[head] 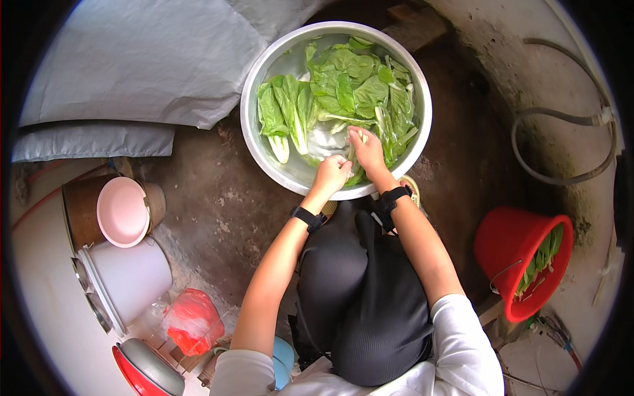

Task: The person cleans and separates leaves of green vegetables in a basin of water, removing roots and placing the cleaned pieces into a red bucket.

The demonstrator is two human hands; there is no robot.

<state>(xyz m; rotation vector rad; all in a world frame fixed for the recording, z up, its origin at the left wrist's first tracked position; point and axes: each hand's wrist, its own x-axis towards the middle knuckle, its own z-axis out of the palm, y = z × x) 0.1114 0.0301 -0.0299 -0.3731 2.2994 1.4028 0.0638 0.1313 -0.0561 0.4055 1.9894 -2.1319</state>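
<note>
A wide metal basin (247, 111) of water sits on the floor before my knees. Loose green leaves (346, 74) with pale stalks float across its far and right parts. Smaller leafy heads (290, 109) with white bases lie at the basin's left. Over the near part of the water, my right hand (369, 153) pinches a pale leaf stalk (365, 139). My left hand (333, 172) is close beside it, fingers closed around the lower part of what looks like the same greens. The fingers partly hide the held piece. Each wrist wears a black strap.
A red bucket (495, 247) holding more leaves stands at the right, near a hose (520, 148) against the wall. Grey sheeting (148, 59) hangs at upper left. Along the left are a pink basin (122, 212), a white bucket (133, 277) and a red plastic bag (194, 319).
</note>
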